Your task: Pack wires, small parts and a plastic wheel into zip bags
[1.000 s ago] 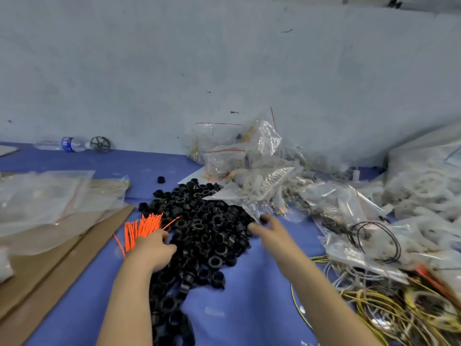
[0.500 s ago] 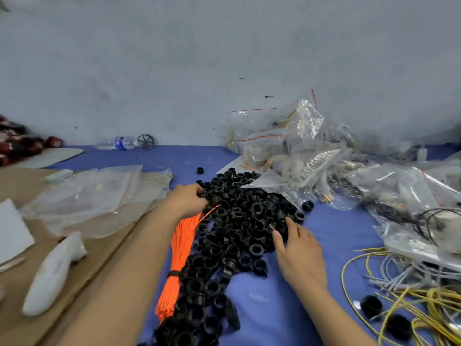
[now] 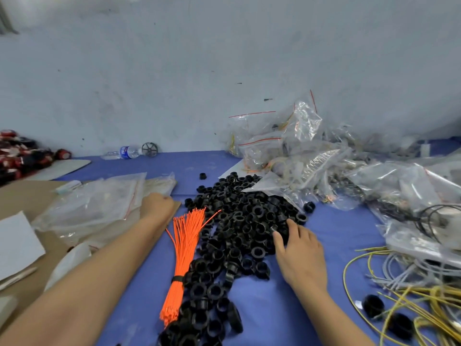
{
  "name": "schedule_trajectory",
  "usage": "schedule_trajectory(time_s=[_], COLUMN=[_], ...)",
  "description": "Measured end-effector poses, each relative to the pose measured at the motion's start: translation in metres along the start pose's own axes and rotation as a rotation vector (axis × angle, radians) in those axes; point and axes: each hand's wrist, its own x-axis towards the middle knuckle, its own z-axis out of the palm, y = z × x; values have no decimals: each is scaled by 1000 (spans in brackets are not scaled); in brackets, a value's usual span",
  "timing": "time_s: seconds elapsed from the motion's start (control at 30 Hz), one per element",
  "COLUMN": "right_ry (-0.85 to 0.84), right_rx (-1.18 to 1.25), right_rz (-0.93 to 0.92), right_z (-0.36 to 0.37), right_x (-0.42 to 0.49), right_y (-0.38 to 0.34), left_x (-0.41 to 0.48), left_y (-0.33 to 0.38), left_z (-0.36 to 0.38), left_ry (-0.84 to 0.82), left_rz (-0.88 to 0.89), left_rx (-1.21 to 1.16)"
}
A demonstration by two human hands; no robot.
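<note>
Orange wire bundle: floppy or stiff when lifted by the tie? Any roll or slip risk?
The orange wire bundle probably lifts fairly stiff near its black tie, since the strands lie straight. The far ends fan out, so they would likely splay and droop. Rolling looks unlikely, though thin strands might slide through a loose grip.

Blue tabletop (image 3: 287, 308) w/ pale scuffed wall (image 3: 174, 71) behind. Water bottle (image 3: 123, 152) lying on its side at the wall, far left-centre. Red/black pile (image 3: 22, 156) at far left edge, too blurred to ID. Brown cardboard sheet (image 3: 22, 196) over tabletop's left part, white paper (image 3: 17, 245) on it near left edge.
</note>
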Motion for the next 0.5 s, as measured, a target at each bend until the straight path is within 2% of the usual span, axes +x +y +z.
schedule_trajectory(time_s=[0.13, 0.23, 0.27, 0.33, 0.4, 0.47, 0.5], right_ry=[9, -10, -38, -94, -60, -115, -206], right_rx=[148, 348, 322, 181, 218, 339, 365], right_rz=[24, 69, 48, -13, 38, 139, 175], right_z=[-5, -15, -17, -19, -18, -19, -15], right_x=[0, 0, -1, -7, -9, -16, -16], right_y=[0, 1, 1, 1, 3, 8, 11], left_x=[-32, -79, -97, -129, -149, -160, -163], left_y=[73, 131, 145, 157, 156, 146, 141], left_z=[-19, -36, -42, -48, -45, -31, -22], left_ry=[171, 60, 14, -45, -122, -200, -247], left_rz=[301, 554, 606, 635, 581, 518, 484], left_rx=[-176, -532, -626, -817, -963, -911, -865])
